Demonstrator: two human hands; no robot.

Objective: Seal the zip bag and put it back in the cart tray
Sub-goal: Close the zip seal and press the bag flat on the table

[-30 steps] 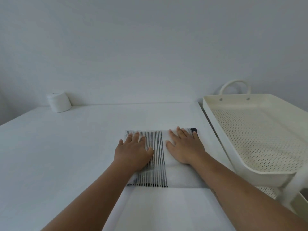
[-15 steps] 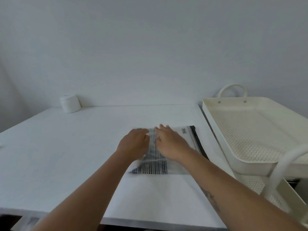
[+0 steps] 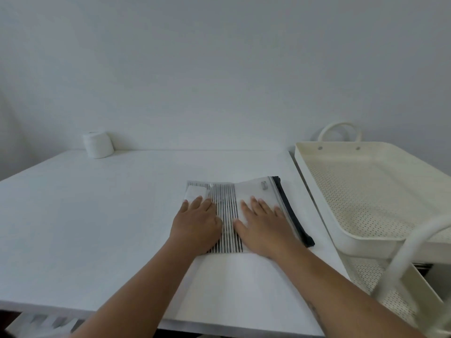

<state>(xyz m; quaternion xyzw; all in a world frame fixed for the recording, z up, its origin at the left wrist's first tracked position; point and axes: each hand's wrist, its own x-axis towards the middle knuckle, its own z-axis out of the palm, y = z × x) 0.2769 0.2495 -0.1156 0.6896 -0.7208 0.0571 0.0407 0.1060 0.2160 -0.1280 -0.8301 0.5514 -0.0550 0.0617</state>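
A translucent zip bag (image 3: 253,192) with a black zip strip (image 3: 290,211) along its right edge lies flat on the white table (image 3: 97,215). A black-and-white striped item shows through its middle. My left hand (image 3: 196,225) rests palm down on the bag's left part, fingers spread. My right hand (image 3: 262,225) presses flat on the right part, just left of the zip strip. Neither hand grips anything. The cream cart's perforated top tray (image 3: 317,181) stands to the right of the table with nothing in it.
A white roll (image 3: 98,145) stands at the table's far left by the wall. The cart's white frame tube (image 3: 410,250) crosses the lower right, with a lower tray (image 3: 395,298) beneath. The table's front edge runs close below my forearms.
My hands were bunched together over the bag's middle half a second ago; now they lie spread apart and flat. More of the bag's far edge and zip strip shows.
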